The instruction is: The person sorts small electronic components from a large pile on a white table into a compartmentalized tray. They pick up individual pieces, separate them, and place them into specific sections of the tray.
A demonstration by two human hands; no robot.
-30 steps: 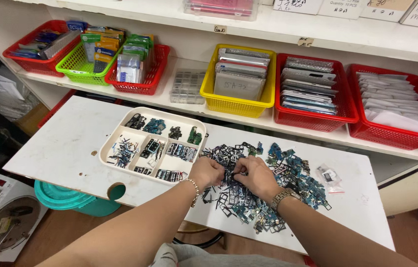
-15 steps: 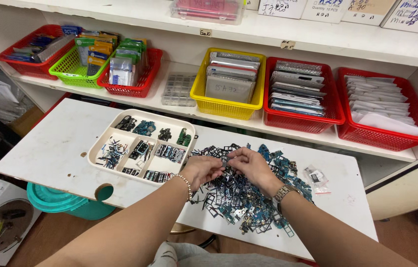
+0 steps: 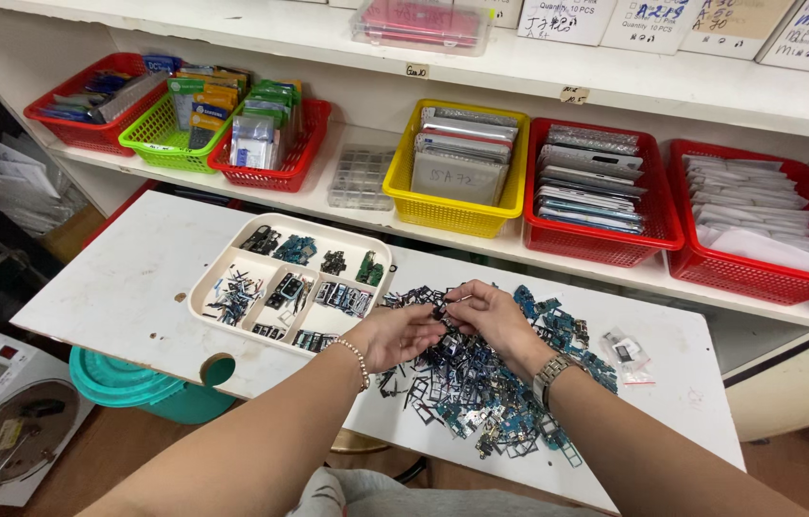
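My left hand (image 3: 403, 331) and my right hand (image 3: 489, 318) meet over a heap of small dark and blue electronic parts (image 3: 481, 383) on a white table (image 3: 127, 278). Both pinch one small dark part (image 3: 441, 314) between their fingertips. The left wrist wears a bead bracelet, the right a metal watch. Just left of my hands a cream sorting tray (image 3: 223, 263) holds small parts in several compartments.
Small clear bags (image 3: 627, 352) lie right of the heap. On the shelf behind stand red, green and yellow baskets (image 3: 457, 215) of packaged parts and a clear compartment box (image 3: 359, 180). A teal bin (image 3: 127, 393) and a white machine (image 3: 2, 421) sit below left.
My view has shifted slightly, so the table sits a little lower and more to the right. My hands stay together over the heap, working the same small part.
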